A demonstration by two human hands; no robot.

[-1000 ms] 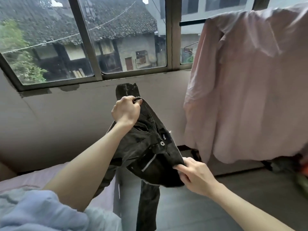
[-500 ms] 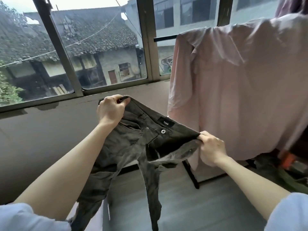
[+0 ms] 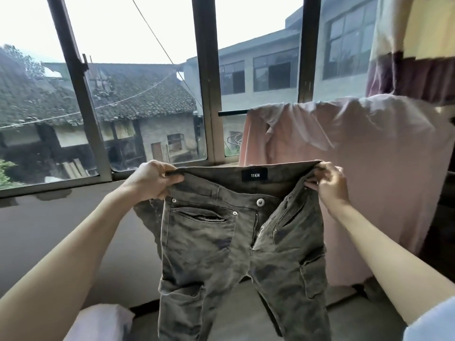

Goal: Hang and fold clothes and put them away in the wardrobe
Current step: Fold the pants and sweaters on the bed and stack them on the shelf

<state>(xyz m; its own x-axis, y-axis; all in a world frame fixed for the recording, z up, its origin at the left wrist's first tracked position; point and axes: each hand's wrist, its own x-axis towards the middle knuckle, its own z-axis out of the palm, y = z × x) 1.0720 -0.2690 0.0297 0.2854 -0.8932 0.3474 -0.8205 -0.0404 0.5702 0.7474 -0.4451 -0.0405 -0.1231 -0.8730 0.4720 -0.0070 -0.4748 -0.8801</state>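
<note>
You hold the trousers point(image 3: 236, 242) up in front of you at chest height, front side facing you, fly undone and legs hanging free toward the floor. Your left hand point(image 3: 151, 180) grips the left end of the waistband, fingers curled over the top edge and thumb pressed along it. Your right hand point(image 3: 328, 182) pinches the right end, fingertips tucked just inside the band. With the two hands set well apart, the waistband is drawn taut and level, which lets the cloth fall straight and shows you how the garment lies; that reads as squaring it up before a fold or before it goes on a hanger.

Behind the trousers, a pink shirt point(image 3: 357, 168) is draped over a dark rail point(image 3: 232, 113) by the window point(image 3: 147, 94), close behind your right hand but not touching it as far as can be seen. A pale bundle of cloth point(image 3: 103, 321) sits low at your left, below your forearm.

No wardrobe is in view, so putting away is not yet begun. Mind the open fly: the right front panel sags inward and may twist when you bring the legs together
</note>
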